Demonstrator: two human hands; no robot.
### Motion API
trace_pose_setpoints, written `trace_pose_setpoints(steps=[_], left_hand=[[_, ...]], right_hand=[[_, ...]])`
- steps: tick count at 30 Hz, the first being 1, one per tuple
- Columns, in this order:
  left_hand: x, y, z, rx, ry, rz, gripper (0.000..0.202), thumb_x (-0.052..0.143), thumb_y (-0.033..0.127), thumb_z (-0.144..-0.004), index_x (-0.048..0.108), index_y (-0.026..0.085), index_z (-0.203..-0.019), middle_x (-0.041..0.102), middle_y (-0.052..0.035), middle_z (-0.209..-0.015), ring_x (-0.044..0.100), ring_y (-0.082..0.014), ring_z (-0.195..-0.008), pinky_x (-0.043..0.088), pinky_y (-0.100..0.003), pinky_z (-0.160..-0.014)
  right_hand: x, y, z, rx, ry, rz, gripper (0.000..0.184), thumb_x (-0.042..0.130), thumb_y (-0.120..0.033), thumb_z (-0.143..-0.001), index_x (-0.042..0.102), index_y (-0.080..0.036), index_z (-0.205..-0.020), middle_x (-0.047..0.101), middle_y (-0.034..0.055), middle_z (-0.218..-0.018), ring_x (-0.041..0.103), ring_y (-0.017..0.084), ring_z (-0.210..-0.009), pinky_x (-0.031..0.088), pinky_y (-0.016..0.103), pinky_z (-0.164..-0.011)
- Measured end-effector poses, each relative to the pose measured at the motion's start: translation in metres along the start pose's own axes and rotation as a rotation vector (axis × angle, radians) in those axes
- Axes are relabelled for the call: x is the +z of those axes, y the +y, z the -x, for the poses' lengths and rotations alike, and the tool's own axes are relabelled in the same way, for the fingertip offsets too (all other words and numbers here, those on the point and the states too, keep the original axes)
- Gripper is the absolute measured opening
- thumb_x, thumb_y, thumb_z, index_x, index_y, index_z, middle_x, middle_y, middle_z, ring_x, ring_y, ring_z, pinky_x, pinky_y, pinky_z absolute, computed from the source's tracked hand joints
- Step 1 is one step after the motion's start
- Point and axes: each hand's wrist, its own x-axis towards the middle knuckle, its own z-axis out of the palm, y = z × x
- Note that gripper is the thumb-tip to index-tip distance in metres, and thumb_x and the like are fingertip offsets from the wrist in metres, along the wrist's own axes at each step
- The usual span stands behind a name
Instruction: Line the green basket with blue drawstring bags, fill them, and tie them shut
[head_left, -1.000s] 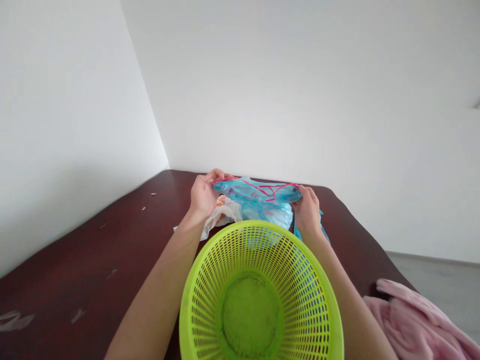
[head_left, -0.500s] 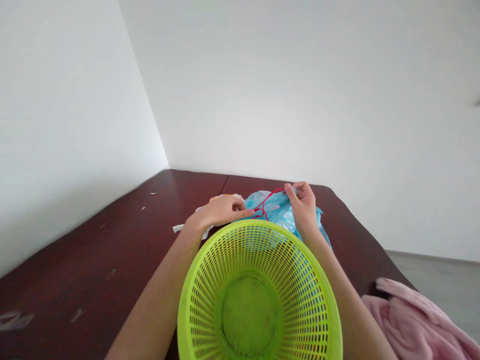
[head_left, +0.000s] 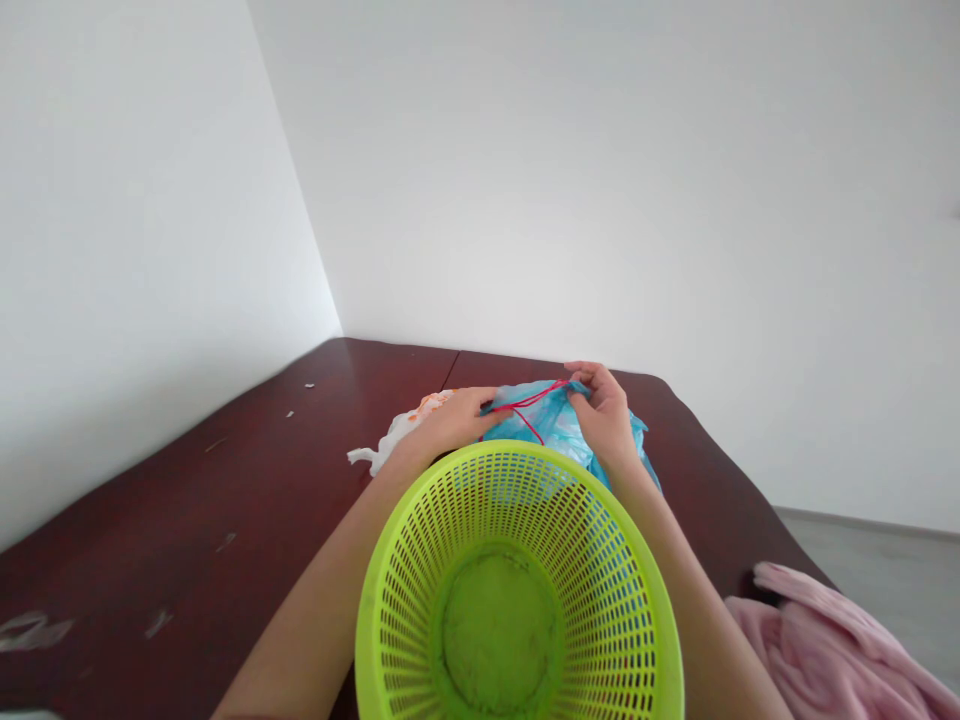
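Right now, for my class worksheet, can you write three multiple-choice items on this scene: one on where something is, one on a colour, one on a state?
1. Where is the lime-green perforated basket?
A. On the pink cloth
B. Between the viewer and the blue plastic bag
C. Against the far wall

2. What colour is the thin cord on the bag?
A. Reddish pink
B. Yellow
C. White

3. What is the right hand doing?
A. Lying flat on the table
B. Resting inside the basket
C. Closing its fingers on the bag

Answers:
1. B, the basket fills the foreground with the bag beyond it.
2. A, the cord stands out reddish pink against the blue.
3. C, the fingers gather the bag's top edge.
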Motion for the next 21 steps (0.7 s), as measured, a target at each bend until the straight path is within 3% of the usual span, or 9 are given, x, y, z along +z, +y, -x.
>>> trace_pose_setpoints(steps=[2,5,8,10,13,17,21], left_hand=[[-0.012,0.000,-0.002,-0.013,0.014,0.066,0.024,0.082,0.053,-0.104,0.090,0.031,-0.107,0.091,-0.0065,-0.109,0.084,-0.0329,-0.101,0.065,-0.044,-0.090],[-0.025,-0.001,0.001,-0.111,0.023,0.313,0.043,0.083,0.067,-0.103,0.081,0.025,-0.090,0.080,-0.0032,-0.084,0.075,-0.0244,-0.078,0.063,-0.036,-0.075],[-0.031,0.000,0.004,-0.180,0.058,0.575,0.060,0.089,0.078,-0.096,0.069,0.024,-0.078,0.067,0.0001,-0.070,0.065,-0.0183,-0.062,0.057,-0.032,-0.063],[-0.031,0.001,0.004,-0.172,0.127,0.686,0.065,0.093,0.082,-0.091,0.067,0.024,-0.078,0.066,0.0012,-0.068,0.064,-0.0171,-0.060,0.057,-0.031,-0.061],[-0.029,0.002,-0.001,-0.139,0.206,0.741,0.065,0.096,0.082,-0.090,0.073,0.022,-0.087,0.074,-0.0003,-0.074,0.071,-0.0186,-0.066,0.062,-0.031,-0.067],[-0.027,0.002,-0.007,-0.144,0.261,0.829,0.065,0.103,0.079,-0.084,0.080,0.019,-0.092,0.080,-0.0018,-0.077,0.074,-0.0178,-0.067,0.063,-0.029,-0.069],[-0.029,0.002,-0.008,-0.227,0.205,0.973,0.063,0.104,0.077,-0.084,0.081,0.018,-0.088,0.081,-0.0018,-0.075,0.074,-0.0171,-0.061,0.063,-0.029,-0.064]], right_hand=[[-0.007,0.004,-0.003,0.002,0.077,0.026,0.047,0.068,-0.021,-0.084,0.080,-0.029,-0.129,0.074,0.0028,-0.101,0.071,0.024,-0.096,0.058,0.040,-0.083],[-0.013,0.010,-0.005,0.059,0.180,0.013,0.058,0.066,-0.022,-0.080,0.077,-0.030,-0.137,0.077,0.0035,-0.106,0.068,0.023,-0.087,0.053,0.036,-0.072],[-0.015,0.014,-0.006,0.107,0.222,-0.015,0.048,0.068,-0.026,-0.081,0.078,-0.029,-0.128,0.078,0.0035,-0.104,0.068,0.022,-0.084,0.053,0.035,-0.069],[-0.016,0.013,-0.006,0.130,0.208,-0.018,0.035,0.068,-0.028,-0.080,0.079,-0.028,-0.113,0.077,0.0032,-0.097,0.067,0.022,-0.082,0.052,0.034,-0.068],[-0.021,0.004,-0.006,0.227,0.026,-0.005,0.019,0.065,-0.032,-0.082,0.079,-0.027,-0.094,0.073,0.0027,-0.085,0.061,0.021,-0.074,0.046,0.033,-0.063],[-0.030,-0.016,-0.001,0.326,-0.323,-0.008,0.023,0.069,-0.046,-0.099,0.082,-0.026,-0.100,0.074,0.0013,-0.086,0.058,0.020,-0.074,0.044,0.032,-0.065],[-0.032,-0.024,0.001,0.247,-0.382,0.100,0.045,0.093,-0.068,-0.094,0.081,-0.024,-0.091,0.067,-0.0004,-0.079,0.054,0.017,-0.072,0.042,0.031,-0.063]])
